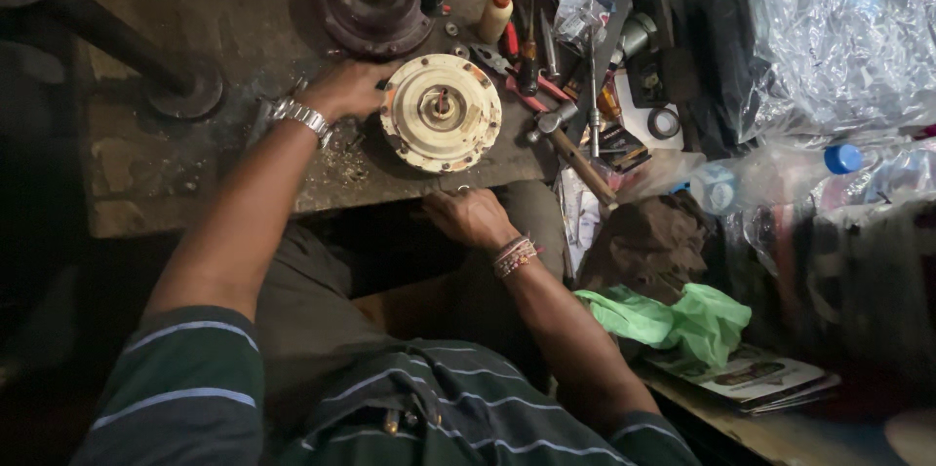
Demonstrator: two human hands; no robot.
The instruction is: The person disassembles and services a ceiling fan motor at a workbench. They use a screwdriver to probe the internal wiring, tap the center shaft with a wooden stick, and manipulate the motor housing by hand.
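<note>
Dim and cluttered, our counter [195, 174] is a worn, stained slab with metal filings scattered near its front edge. We have a round cream-coloured motor housing [441, 113] lying flat close to that front edge, its short shaft pointing up. Our left hand [349, 88] rests against the housing's left rim, fingers curled on it; a metal wristwatch [302, 118] sits on that wrist. Our right hand [471, 215] is at the counter's front edge just below the housing, fingers drawn together, seemingly pinching something small, though we cannot tell what.

We judge the main risk to be the housing sitting so near the edge: a push from the left hand could slide it off onto our lap. Anything small held in the right hand could drop into the dark gap below the edge and be lost. Toward the right edge, a heap of tools [546, 66] and a hammer [575, 149] lie just beside the housing, so a stray elbow could knock them down. A dark second housing [370, 8] stands toward the back edge.
</note>
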